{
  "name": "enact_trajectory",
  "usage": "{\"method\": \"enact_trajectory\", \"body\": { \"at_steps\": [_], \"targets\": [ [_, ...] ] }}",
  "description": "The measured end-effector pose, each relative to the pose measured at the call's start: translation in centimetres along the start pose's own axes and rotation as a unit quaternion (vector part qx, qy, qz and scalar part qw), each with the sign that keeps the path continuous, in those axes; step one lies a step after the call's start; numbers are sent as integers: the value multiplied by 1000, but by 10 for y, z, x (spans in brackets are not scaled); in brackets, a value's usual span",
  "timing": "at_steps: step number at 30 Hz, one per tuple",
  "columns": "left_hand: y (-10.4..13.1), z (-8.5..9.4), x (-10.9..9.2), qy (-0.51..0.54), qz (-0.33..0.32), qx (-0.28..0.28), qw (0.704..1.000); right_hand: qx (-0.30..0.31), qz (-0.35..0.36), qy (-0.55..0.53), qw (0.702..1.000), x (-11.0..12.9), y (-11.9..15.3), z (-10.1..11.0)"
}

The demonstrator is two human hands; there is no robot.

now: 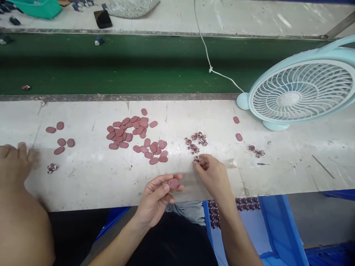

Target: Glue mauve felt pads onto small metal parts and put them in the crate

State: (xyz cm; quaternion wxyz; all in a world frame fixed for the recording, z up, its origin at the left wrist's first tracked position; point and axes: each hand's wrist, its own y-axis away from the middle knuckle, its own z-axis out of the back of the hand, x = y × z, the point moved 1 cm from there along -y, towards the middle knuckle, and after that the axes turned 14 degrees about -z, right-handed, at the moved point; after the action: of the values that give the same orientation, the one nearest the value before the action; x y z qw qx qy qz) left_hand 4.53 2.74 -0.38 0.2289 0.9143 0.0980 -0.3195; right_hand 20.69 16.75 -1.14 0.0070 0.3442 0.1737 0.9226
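Observation:
Between the thumb and fingers of my left hand is a dark-pink oval disc with small holes in its face. My right hand is to its right, fingertips pinched on a small shiny reddish metallic part at the table surface. Just beyond that hand lies a cluster of similar reddish parts. Left of them, a group of oval discs is spread out, several showing holes. A larger heap of discs lies farther back on the white table.
A light-blue fan stands at the right, its cable running up to a shelf. A co-worker's hand is at the left, near a few discs. Below the edge, a blue crate holds rows of reddish parts.

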Motion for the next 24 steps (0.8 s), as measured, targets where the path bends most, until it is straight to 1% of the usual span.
{"method": "enact_trajectory", "body": {
  "at_steps": [2,3,4,6,7,8,9,11,14,16,19,24],
  "targets": [
    [0,0,0,-2,-5,4,1000,26,8,-48,998,1,11,6],
    [0,1,0,-6,-7,4,1000,51,10,-99,994,2,18,9],
    [1,1,0,-12,-9,3,1000,84,12,-164,983,2,26,12],
    [1,0,0,-26,-9,-2,1000,152,10,-293,944,3,42,18],
    [1,-1,1,-33,-9,-4,999,177,6,-337,925,3,50,20],
    [1,-2,1,-41,-10,-4,999,192,1,-360,913,4,57,22],
    [1,-3,1,-49,-13,-1,999,200,-4,-372,906,6,63,22],
    [1,-5,2,-65,-27,9,997,209,-17,-375,903,10,71,21],
    [1,-8,4,-86,-47,32,995,222,-34,-374,900,18,75,15],
    [2,-8,4,-92,-49,40,994,225,-45,-374,899,22,75,11],
    [2,-7,5,-93,-50,41,994,211,-47,-366,905,26,75,8],
    [4,-10,3,-98,-46,29,994,194,-27,-343,919,29,75,9]
  ]
}}
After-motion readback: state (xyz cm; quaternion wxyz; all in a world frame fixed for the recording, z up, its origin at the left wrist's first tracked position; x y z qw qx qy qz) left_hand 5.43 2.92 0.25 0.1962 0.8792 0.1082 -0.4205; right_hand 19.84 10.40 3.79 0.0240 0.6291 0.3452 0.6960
